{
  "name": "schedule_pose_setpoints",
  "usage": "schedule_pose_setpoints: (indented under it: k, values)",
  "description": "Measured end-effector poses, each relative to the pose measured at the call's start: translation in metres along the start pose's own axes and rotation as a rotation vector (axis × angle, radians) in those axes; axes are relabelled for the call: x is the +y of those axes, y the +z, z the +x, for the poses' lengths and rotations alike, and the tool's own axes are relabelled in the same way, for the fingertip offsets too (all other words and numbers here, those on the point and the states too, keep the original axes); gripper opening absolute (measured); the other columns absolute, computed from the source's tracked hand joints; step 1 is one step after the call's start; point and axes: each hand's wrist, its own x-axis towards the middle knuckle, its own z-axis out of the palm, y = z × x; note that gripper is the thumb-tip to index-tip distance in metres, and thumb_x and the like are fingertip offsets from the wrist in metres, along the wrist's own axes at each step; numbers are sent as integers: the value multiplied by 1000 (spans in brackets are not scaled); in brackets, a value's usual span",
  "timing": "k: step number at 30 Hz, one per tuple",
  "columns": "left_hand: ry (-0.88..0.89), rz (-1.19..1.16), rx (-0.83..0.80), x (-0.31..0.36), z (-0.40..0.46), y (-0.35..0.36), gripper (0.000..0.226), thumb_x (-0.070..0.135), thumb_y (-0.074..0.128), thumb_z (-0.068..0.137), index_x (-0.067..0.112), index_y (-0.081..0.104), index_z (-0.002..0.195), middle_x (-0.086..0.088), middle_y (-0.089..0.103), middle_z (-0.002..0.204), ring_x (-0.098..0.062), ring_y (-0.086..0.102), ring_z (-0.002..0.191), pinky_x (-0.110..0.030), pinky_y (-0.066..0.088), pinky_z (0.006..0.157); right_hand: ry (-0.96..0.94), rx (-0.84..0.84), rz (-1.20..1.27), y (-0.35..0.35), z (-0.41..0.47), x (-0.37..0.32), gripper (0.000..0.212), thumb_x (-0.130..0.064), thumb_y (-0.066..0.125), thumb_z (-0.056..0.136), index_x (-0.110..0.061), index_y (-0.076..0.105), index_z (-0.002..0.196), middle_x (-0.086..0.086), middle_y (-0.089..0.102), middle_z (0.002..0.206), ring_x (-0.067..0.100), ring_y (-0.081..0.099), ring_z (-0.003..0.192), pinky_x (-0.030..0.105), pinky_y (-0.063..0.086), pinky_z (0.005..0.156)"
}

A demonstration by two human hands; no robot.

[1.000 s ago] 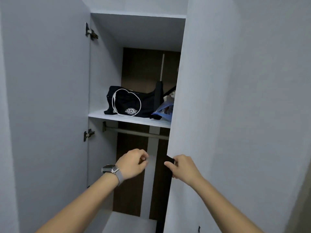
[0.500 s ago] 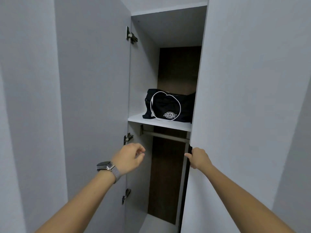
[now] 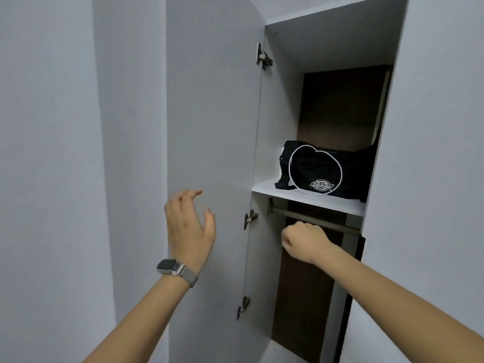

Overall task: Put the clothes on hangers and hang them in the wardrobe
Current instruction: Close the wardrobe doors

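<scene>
- My left hand (image 3: 190, 226), lower centre of the frame, is nearest: fingers loosely spread and a little curved, holding nothing, in front of the left door (image 3: 212, 153). I cannot tell whether the fingertips touch the panel. A watch (image 3: 170, 267) sits on that wrist.
- My right hand (image 3: 303, 242), just right of centre, is curled into a fist with nothing visible in it, raised in front of the opening and just below the rail (image 3: 314, 218).
- No clothes or hangers are in view, so I judge the hanging proper has not begun; the step in hand looks like getting the wardrobe (image 3: 275, 113) opened up.
- To do it well, I would swing the left door fully back so it clears my elbow, and pull the right door (image 3: 432, 179) wider too, since it covers the right part of the opening and the far end of the rail.
- The rail is the thing that matters here: its long axis runs left to right across the wardrobe, sloping slightly down to the right in this view, fixed close under the shelf (image 3: 309, 199). Its left bracket shows; its right end is hidden.
- Hooks would need to go over it from the front, with little headroom under the shelf.
- Farthest, a black bag (image 3: 324, 171) lies on the shelf, logo facing me, clear of the rail.
</scene>
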Motion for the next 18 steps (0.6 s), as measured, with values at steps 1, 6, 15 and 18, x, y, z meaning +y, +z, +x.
schedule_pose_setpoints:
  k: [1,6,15,18]
  values:
    - [-60,-14,59,-3,-2,-4,42,13,55,80,3,52,120,-13,47,117,-22,39,111,-12,21,96,-146,162,32,-13,8,-26,24,-19,47,96,-13,60,115,8,64,114,30,61,104,37,49,79]
    - [-291,-48,85,-31,-15,-11,57,4,56,86,-3,34,137,-19,35,136,-27,31,127,-28,25,107,-862,841,-13,-76,48,-141,37,3,55,77,-6,68,110,10,68,113,31,63,110,39,47,94]
    - [-516,-99,-264,-92,-28,10,20,11,49,93,4,45,112,-11,56,103,-32,55,94,-34,42,75,-583,580,-813,-99,88,-181,56,-20,11,97,-14,36,147,2,37,153,29,15,149,53,-3,117]
    - [-463,-37,-172,-91,-39,13,9,15,42,97,13,41,89,-4,51,76,-29,50,68,-32,29,55,-587,653,-857,-89,92,-185,45,-47,38,97,-21,65,122,-6,64,119,21,50,126,48,19,120]
